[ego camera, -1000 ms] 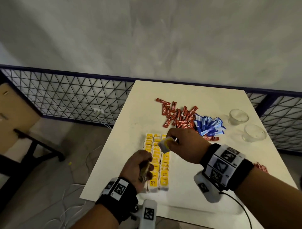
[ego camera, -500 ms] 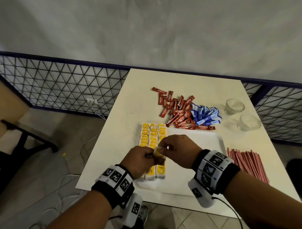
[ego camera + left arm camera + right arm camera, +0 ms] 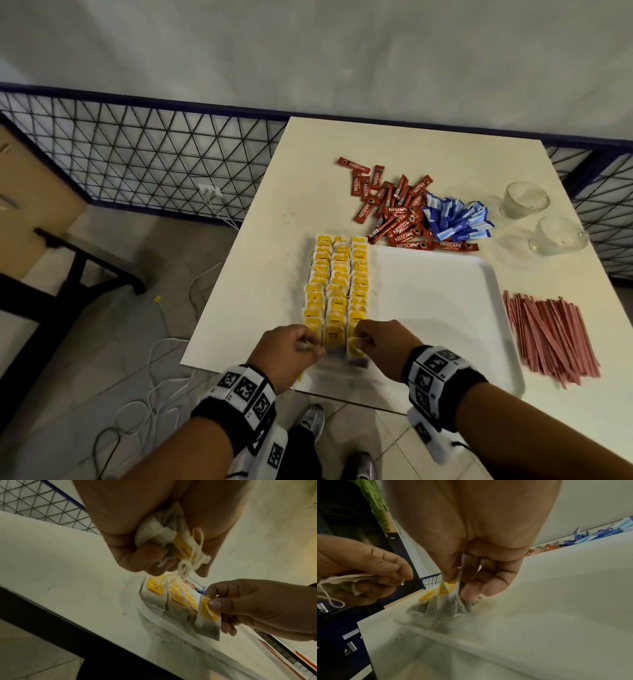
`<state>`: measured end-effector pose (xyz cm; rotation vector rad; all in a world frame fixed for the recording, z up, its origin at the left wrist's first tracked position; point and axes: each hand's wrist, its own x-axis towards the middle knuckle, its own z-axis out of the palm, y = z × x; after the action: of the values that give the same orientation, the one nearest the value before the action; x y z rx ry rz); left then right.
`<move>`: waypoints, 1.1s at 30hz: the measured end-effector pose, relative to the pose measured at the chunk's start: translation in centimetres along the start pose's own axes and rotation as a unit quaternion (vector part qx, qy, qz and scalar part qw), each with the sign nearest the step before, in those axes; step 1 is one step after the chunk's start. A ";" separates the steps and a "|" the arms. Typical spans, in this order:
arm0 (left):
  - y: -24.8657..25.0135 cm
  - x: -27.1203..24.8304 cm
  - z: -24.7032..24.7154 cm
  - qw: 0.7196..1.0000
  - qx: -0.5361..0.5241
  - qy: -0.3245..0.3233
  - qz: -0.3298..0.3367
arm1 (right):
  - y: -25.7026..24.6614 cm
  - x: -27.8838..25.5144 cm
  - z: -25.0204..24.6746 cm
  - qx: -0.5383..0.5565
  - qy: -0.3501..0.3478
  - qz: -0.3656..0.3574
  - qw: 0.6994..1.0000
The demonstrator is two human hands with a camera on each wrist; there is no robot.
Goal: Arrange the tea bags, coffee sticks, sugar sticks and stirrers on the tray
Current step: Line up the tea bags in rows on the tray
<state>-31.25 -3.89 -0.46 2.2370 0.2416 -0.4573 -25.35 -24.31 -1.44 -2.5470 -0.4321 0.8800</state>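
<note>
Three rows of yellow-tagged tea bags (image 3: 337, 286) fill the left side of the white tray (image 3: 442, 308). My right hand (image 3: 376, 342) pinches one tea bag (image 3: 208, 620) (image 3: 452, 601) by its top, its lower end touching the tray at the near end of the right row. My left hand (image 3: 291, 349) grips a bunch of tea bags (image 3: 164, 539) with loose strings just left of the rows. Red coffee sticks (image 3: 394, 212) and blue sugar sticks (image 3: 455, 219) lie heaped behind the tray. Red stirrers (image 3: 551, 335) lie to its right.
Two clear glass cups (image 3: 524, 200) (image 3: 556, 236) stand at the table's back right. A blue wire-mesh fence (image 3: 137, 161) runs behind and left of the table. Cables (image 3: 150, 377) trail over the floor on the left. My shoes (image 3: 308, 425) show below the table's near edge.
My right hand took one tea bag from the left hand's bunch and lowered it to the near end of the right row. Both hands moved toward the tray's near edge.
</note>
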 end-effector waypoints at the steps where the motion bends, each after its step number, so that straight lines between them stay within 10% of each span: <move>1: 0.0 -0.1 0.1 1.000 0.002 0.000 -0.001 | 0.0 0.1 0.1 -0.004 0.009 0.001 1.000; 8: 0.7 0.3 0.4 0.996 0.085 0.002 0.041 | 0.0 0.5 0.9 -0.020 0.078 0.005 0.997; 16: 1.6 2.0 2.0 0.916 0.379 -0.045 0.125 | 0.8 -1.0 1.0 -0.026 0.091 -0.048 0.994; 27: 1.5 2.9 2.3 0.904 0.405 -0.059 0.126 | 1.2 -1.2 1.6 -0.084 0.098 -0.044 0.991; 30: 1.8 3.0 1.5 0.960 0.253 -0.021 0.120 | 1.1 -1.4 1.7 -0.063 0.128 -0.047 0.989; 33: 2.5 3.1 0.6 0.983 -0.175 0.062 0.004 | 0.4 -1.6 0.6 0.023 0.188 -0.093 0.978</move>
<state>-27.77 -5.88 -0.39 1.9221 0.3498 -0.2488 -26.87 -25.17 -1.24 -2.5034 -0.5112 0.3254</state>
